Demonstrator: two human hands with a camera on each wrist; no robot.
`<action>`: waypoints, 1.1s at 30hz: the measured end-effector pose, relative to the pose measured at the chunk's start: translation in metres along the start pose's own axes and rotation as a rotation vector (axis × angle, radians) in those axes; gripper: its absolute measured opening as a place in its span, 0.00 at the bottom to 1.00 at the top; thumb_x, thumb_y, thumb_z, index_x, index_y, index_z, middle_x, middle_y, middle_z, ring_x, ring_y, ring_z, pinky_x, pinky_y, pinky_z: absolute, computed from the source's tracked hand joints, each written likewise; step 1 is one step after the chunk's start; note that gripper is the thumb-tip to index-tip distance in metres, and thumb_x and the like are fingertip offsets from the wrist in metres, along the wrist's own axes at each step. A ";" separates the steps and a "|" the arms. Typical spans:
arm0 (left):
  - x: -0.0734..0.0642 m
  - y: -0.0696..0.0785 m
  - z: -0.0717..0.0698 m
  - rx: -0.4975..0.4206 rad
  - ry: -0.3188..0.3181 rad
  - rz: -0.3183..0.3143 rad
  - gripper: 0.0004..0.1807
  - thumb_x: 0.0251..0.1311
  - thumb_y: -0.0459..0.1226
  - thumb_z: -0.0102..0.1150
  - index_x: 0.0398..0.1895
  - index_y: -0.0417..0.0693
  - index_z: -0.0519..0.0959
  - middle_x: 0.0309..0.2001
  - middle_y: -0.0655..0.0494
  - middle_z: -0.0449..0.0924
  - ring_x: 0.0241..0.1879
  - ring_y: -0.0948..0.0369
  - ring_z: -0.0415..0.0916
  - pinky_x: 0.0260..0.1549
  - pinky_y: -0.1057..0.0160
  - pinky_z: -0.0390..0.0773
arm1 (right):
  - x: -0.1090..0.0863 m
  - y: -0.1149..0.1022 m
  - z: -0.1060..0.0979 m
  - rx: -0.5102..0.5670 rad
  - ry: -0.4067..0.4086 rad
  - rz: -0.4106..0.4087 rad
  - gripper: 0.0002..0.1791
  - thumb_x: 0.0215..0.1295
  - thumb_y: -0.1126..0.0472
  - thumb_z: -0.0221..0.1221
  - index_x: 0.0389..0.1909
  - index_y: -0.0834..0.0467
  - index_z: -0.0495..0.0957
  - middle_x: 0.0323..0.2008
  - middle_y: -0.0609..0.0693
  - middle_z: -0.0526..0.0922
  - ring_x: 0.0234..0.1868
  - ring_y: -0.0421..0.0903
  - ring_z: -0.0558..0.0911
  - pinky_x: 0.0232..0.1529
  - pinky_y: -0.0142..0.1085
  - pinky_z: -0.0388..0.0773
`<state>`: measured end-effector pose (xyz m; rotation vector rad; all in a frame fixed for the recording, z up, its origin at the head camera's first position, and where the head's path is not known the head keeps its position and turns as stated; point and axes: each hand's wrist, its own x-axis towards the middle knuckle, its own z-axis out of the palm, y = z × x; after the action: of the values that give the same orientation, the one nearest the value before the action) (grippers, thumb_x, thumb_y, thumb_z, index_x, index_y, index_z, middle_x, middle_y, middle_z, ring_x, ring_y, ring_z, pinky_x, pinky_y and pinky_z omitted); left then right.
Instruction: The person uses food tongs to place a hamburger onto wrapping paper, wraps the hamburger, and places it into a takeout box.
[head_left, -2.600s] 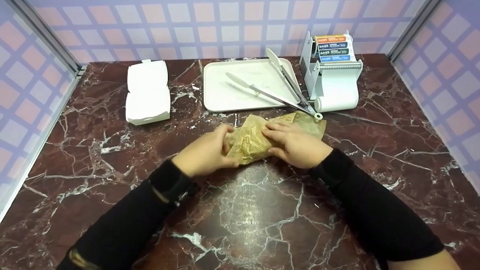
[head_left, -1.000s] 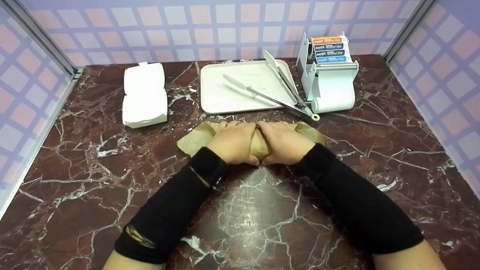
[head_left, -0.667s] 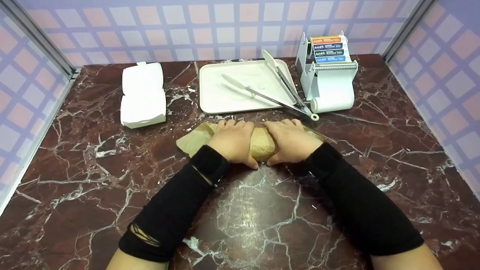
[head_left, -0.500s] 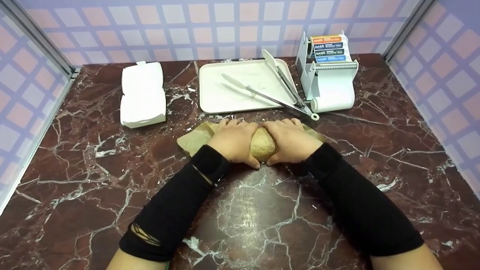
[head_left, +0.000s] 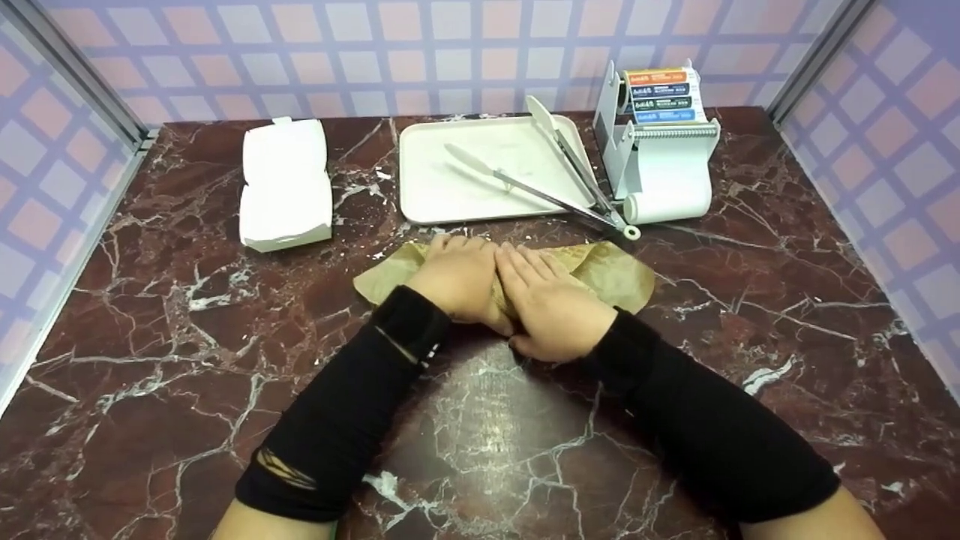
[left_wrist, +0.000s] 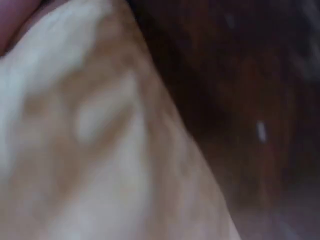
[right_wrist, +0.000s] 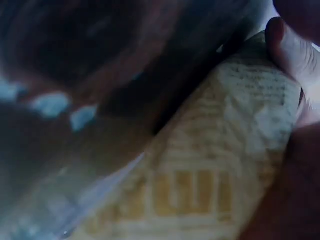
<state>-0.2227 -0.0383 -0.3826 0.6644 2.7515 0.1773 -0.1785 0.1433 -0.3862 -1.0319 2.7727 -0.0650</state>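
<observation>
A bundle in tan printed wrapping paper (head_left: pixel 619 279) lies on the table in front of the tray, its loose ends flaring out to both sides. My left hand (head_left: pixel 459 279) grips its left half, fingers over the far side and thumb on the near side. Against it, my right hand (head_left: pixel 559 315) lays fairly straight fingers on the middle of the bundle. Both hands cover most of the bundle, and its contents are hidden. Creased wrapping paper (left_wrist: pixel 95 130) fills much of the left wrist view. Printed lettering shows on the paper (right_wrist: pixel 200 165) in the right wrist view.
A white tray (head_left: pixel 450 180) stands behind the bundle, with open metal tongs (head_left: pixel 540 196) across its right side. A white clamshell box (head_left: pixel 285 184) is at the back left. At the back right stands a label dispenser (head_left: pixel 664 142) with a paper roll.
First my left hand moved from the bundle's left end onto its middle. Since half a second ago, my right hand has slid left and nearer, its fingers straightening and uncovering the right paper end.
</observation>
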 end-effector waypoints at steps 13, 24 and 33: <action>-0.025 -0.041 -0.001 -0.128 -0.037 -0.049 0.69 0.37 0.70 0.78 0.82 0.50 0.59 0.81 0.44 0.60 0.79 0.41 0.57 0.82 0.36 0.48 | 0.021 0.008 -0.007 0.124 -0.030 0.056 0.50 0.76 0.36 0.55 0.83 0.64 0.48 0.82 0.66 0.54 0.83 0.64 0.55 0.85 0.58 0.47; -0.053 -0.099 -0.008 -0.367 -0.038 -0.157 0.64 0.46 0.64 0.78 0.82 0.48 0.58 0.71 0.43 0.73 0.67 0.42 0.73 0.69 0.33 0.72 | 0.035 0.015 -0.014 0.127 -0.070 0.047 0.55 0.66 0.37 0.67 0.83 0.61 0.52 0.79 0.62 0.63 0.81 0.61 0.61 0.85 0.55 0.53; -0.058 -0.120 -0.010 -0.411 0.040 -0.204 0.33 0.62 0.49 0.73 0.65 0.44 0.75 0.50 0.46 0.84 0.47 0.49 0.81 0.56 0.44 0.80 | 0.034 0.012 -0.012 0.103 -0.074 0.057 0.56 0.66 0.36 0.66 0.84 0.59 0.51 0.81 0.60 0.61 0.82 0.60 0.60 0.84 0.58 0.51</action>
<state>-0.2280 -0.1714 -0.3802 0.2715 2.6731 0.6910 -0.2137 0.1299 -0.3811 -0.9109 2.6988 -0.1570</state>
